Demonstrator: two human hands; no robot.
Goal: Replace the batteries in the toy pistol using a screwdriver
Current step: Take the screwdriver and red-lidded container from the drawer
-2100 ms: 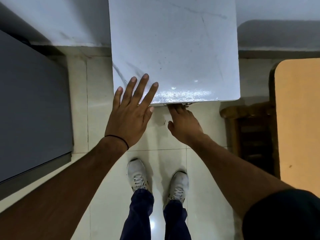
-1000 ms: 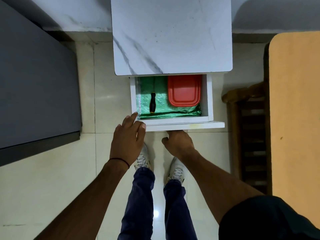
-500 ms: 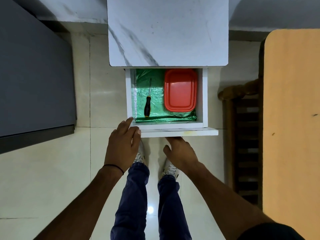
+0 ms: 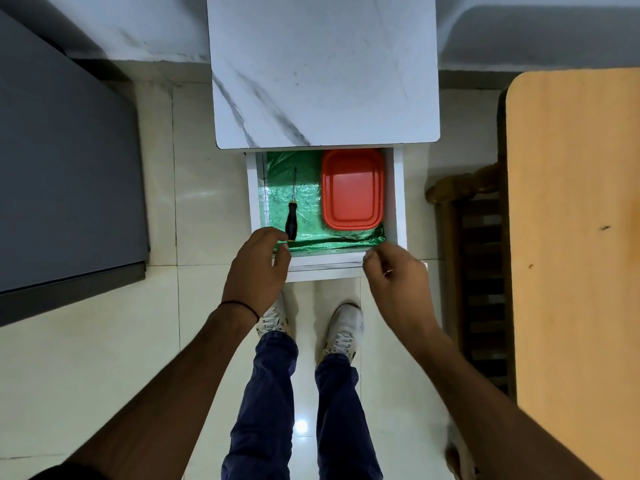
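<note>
Left hand (image 4: 256, 271) over the drawer (image 4: 325, 263) front edge, fingers loosely curved, empty, just short of the screwdriver (image 4: 291, 223) handle. Right hand (image 4: 394, 275) at the same edge, loosely curled, empty. Screwdriver lies in the drawer's left half on green liner (image 4: 301, 199); red container (image 4: 351, 190) in the right half. Toy pistol not in view. Risk: a glancing pinch on the crinkled liner could roll the tool rearward.

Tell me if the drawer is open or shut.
Open: the drawer juts from under the marble top, showing the screwdriver and red container inside.
</note>
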